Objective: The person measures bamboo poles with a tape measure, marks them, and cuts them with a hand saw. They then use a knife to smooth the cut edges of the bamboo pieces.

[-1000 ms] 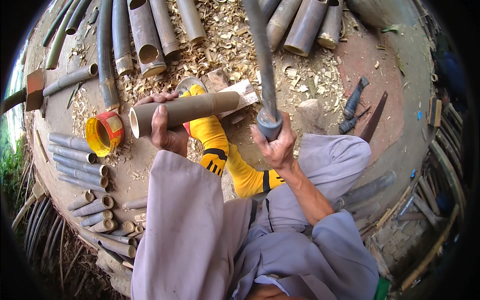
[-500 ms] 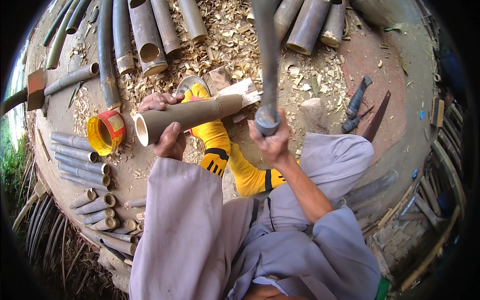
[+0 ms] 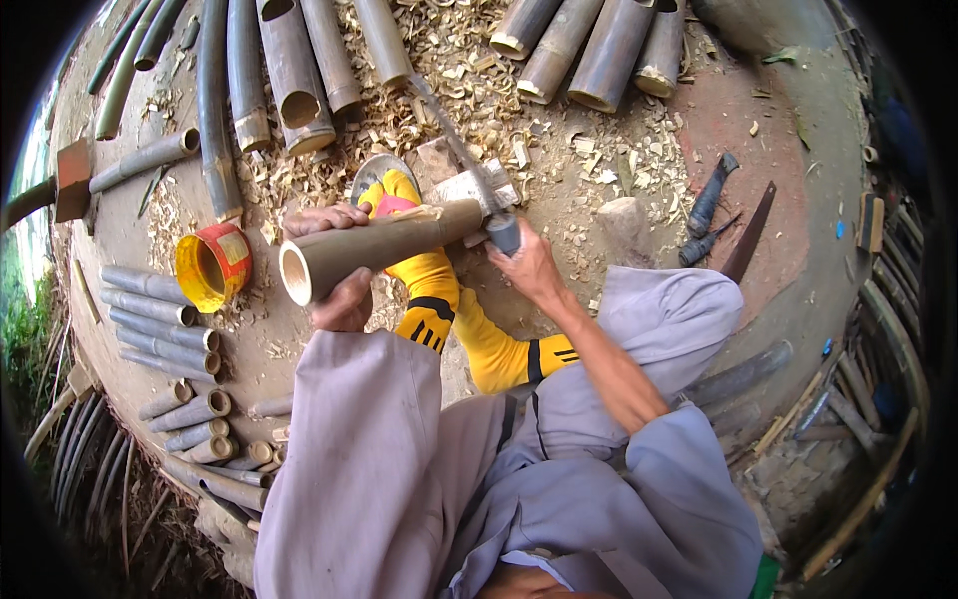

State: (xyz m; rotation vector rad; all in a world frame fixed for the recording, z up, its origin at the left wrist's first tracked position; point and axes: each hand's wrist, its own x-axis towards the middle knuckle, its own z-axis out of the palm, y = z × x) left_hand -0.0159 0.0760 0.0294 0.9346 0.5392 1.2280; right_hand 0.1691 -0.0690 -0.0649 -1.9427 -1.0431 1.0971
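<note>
The left hand (image 3: 337, 290) is closed around a bamboo tube (image 3: 379, 250), holding it slanted above the yellow sock (image 3: 429, 290), with its far end on a wood block (image 3: 469, 188). The right hand (image 3: 529, 268) grips the handle of a long blade (image 3: 454, 135) whose edge meets the tube's far end. I judge that the step is chopping or trimming this end. The next stroke needs a firm hold and the left fingers kept away from the edge.

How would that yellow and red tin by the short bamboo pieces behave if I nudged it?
The yellow and red tin lies on its side on the ground, so it would probably roll. Its open mouth shows nothing inside, so it is likely light and would skid easily. The wood shavings nearby might stop it soon.
</note>
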